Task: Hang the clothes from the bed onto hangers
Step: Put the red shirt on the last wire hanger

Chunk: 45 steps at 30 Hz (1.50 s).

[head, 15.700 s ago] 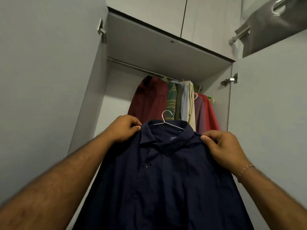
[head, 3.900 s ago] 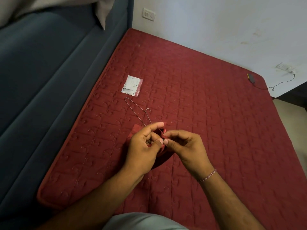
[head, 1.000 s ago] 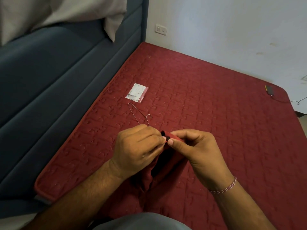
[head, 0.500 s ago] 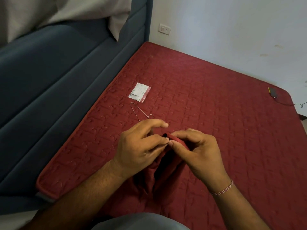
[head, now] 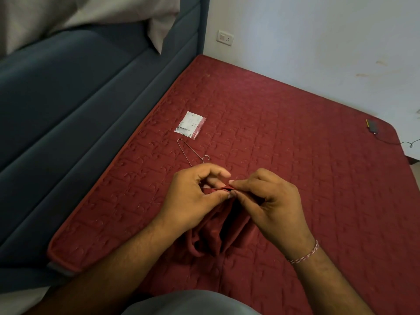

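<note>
Matt red cloth garment (head: pixel 218 233), quilted maroon mattress (head: pixel 295 155), thin shiny wire hanger (head: pixel 189 153), glossy plastic packet (head: pixel 190 125).

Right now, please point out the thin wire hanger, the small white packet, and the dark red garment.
thin wire hanger (head: pixel 185 148), head view, long wire side.
small white packet (head: pixel 189 124), head view, centre.
dark red garment (head: pixel 210 235), head view, hanging folds.

A garment (head: pixel 218 233) lay bunched on the bed (head: pixel 295 137) near its front edge, its top edge pinched between the left hand (head: pixel 193 201) and the right hand (head: pixel 270 205). Just behind the left hand lay a wire hanger (head: pixel 189 151), partly hidden by it. A small packet (head: pixel 190 125) lay just behind the hanger. The headboard (head: pixel 79 105) ran along the bed's left side, pillows (head: pixel 79 12) above it. A wall (head: pixel 318 42) stood behind the bed, with a small device (head: pixel 372 127) at the far right corner.
</note>
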Each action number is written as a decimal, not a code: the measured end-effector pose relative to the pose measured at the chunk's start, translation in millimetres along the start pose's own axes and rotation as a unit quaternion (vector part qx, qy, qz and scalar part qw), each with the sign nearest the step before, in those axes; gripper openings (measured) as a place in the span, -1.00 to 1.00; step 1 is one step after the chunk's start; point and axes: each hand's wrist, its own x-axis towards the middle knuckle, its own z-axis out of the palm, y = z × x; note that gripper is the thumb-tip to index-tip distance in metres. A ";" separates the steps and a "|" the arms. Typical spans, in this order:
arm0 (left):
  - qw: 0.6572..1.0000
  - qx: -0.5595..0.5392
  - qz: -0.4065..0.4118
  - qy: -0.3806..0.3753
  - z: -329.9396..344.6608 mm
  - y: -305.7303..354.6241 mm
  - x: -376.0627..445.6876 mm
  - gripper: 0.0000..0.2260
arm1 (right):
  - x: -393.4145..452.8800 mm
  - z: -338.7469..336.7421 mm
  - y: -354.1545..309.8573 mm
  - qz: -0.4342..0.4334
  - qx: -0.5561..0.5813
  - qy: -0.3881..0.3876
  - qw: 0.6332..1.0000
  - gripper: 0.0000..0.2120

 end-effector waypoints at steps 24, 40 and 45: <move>0.987 0.112 0.111 -0.001 -4.6 8.2 -7.0 -0.83 | -8.1 -2.8 -10.0 0.043 0.074 -0.005 0.996 -0.85; 0.982 0.119 0.135 0.059 -4.4 11.6 -11.7 -0.92 | -13.6 4.5 -13.7 -0.031 0.024 0.059 0.997 -0.93; 0.984 0.167 0.059 0.004 -3.6 -4.4 -5.7 -0.87 | -7.5 9.9 0.2 0.089 0.116 -0.035 0.989 -0.85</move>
